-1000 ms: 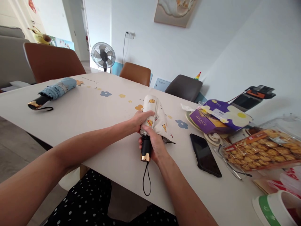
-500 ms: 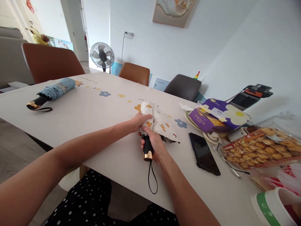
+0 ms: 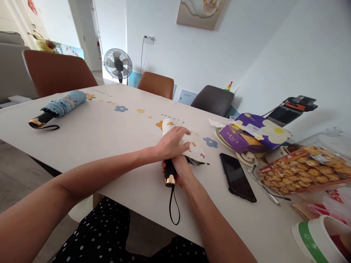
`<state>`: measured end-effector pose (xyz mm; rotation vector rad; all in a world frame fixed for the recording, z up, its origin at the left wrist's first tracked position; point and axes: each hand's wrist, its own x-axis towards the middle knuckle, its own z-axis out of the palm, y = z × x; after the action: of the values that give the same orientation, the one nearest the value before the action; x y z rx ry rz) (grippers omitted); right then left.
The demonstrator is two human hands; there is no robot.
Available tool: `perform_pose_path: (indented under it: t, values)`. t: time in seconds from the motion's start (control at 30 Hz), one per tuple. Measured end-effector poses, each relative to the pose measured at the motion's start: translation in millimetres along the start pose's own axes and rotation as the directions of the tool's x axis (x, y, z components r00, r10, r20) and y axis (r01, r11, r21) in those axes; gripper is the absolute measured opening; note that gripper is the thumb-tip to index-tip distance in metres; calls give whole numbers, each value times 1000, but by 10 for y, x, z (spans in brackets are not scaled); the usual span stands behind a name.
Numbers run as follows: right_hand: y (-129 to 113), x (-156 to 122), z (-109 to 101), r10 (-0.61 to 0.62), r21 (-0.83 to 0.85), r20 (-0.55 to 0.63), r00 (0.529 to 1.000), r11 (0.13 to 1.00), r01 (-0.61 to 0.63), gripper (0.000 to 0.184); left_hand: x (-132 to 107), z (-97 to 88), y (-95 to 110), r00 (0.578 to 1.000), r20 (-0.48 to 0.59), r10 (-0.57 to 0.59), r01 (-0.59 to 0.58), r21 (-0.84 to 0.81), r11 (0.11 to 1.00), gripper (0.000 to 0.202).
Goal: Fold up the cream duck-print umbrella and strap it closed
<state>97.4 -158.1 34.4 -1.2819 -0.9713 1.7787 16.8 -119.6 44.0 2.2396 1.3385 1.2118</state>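
A folded white umbrella (image 3: 196,150) with small orange cartoon prints lies on the table, its black handle (image 3: 170,168) with a gold end cap pointing toward me. From the cap hangs a black wrist strap. My right hand (image 3: 179,166) is closed around the umbrella where handle and canopy meet; part of it is hidden under the other hand. Across the canopy reaches my left hand (image 3: 173,141), fingers spread and slightly bent over the loose fabric flap on the right. A folded light blue umbrella (image 3: 67,103) rests at the table's left.
On the right are a black phone (image 3: 237,177), glasses (image 3: 264,186), a purple box (image 3: 246,133), a clear container of cookies (image 3: 307,170) and a white-green cup (image 3: 308,237). Chairs and a fan (image 3: 118,65) stand beyond the white table (image 3: 115,135).
My left hand has gone from gripping the canopy's left side to lying over it with fingers extended to the right. My right hand keeps its hold.
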Motion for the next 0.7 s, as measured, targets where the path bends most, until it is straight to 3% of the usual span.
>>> perform_pose_path:
  t: [0.1,0.23,0.4,0.7]
  values:
    - [31,6,-14,-59,47,49,997,997,56,12,-11,24,65,985,112,128,-132,23,991,22]
    - [52,19,-31,-68,63,53,996,996,64,15,51,11,112,956,271,111,-137,77,988,27]
    - [43,38,-40,-43,87,39,998,995,39,19,155,-18,187,881,470,55,-151,167,974,34]
    - [39,90,-59,12,122,63,998,992,-19,21,272,38,209,798,601,48,-252,260,932,36]
